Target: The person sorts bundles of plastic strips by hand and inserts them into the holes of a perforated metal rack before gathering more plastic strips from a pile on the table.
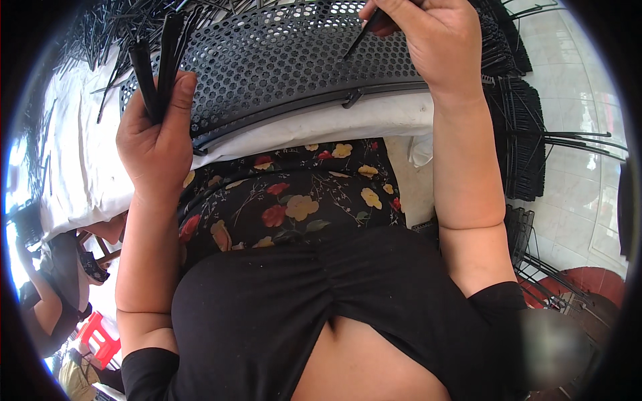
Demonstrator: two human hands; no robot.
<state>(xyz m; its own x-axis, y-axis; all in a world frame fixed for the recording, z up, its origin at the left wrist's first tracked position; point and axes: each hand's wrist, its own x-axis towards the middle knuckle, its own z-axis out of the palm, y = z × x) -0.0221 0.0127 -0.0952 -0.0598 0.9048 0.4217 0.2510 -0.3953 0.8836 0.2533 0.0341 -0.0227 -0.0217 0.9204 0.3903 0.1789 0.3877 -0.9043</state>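
Note:
My left hand (155, 144) is closed around a bundle of flat black strips (171, 50), which stick up past the thumb. My right hand (445, 43), cut by the upper edge of the picture, pinches one slim black piece with a pointed end (359, 41). That point hangs over a black perforated panel (287, 77) full of small round holes; whether it touches the panel I cannot tell. Along its near side the panel has a dark rim with a short peg-like part (351, 99). The panel lies across a white-covered surface (321, 127) in front of me.
A heap of loose black strips (100, 33) spreads at the far left. Stacked black comb-like parts (521, 140) with long thin rods stand right of my right forearm. A red stool (100, 339) and another person's arm (47, 311) show at lower left.

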